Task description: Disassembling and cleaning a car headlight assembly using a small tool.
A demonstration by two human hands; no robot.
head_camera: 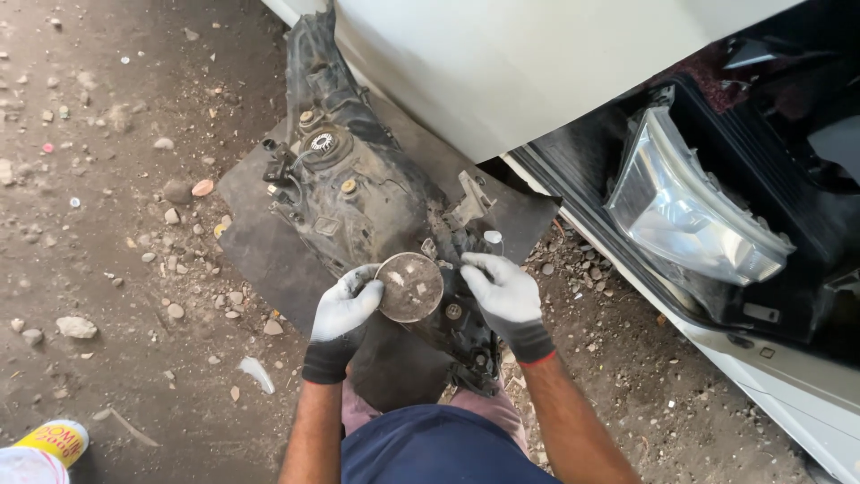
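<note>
A: Head view, looking down. A removed headlamp housing (358,193) lies back-side up on a dark rubber mat (260,242); the mat rests on dirt ground (107,296) strewn with small stones. Open ground lies to the left and lower left; the white car body panel (502,63) closes off the upper right, with the mat's far corner just beside it.

B: And the housing's axis?

A: Its long axis runs diagonally — narrow end at upper left near the panel's edge, broad end at lower right against the person's knees; the rear face points up at the camera.

B: The hands?

A: Both wear light knit gloves with dark cuffs. The left hand (345,305) is closed on the rim of a round dust cap (409,287) at the housing's broad end; the right hand (503,289) has its fingers curled onto the housing just right of the cap — whether it grips cannot be told.

B: Surfaces?

A: Housing: black moulded plastic, dusty, with sockets and wiring; cap: flat, circular, grey-brown with grime. A second, fitted headlamp (690,215) shows a clear glossy lens at right.
</note>
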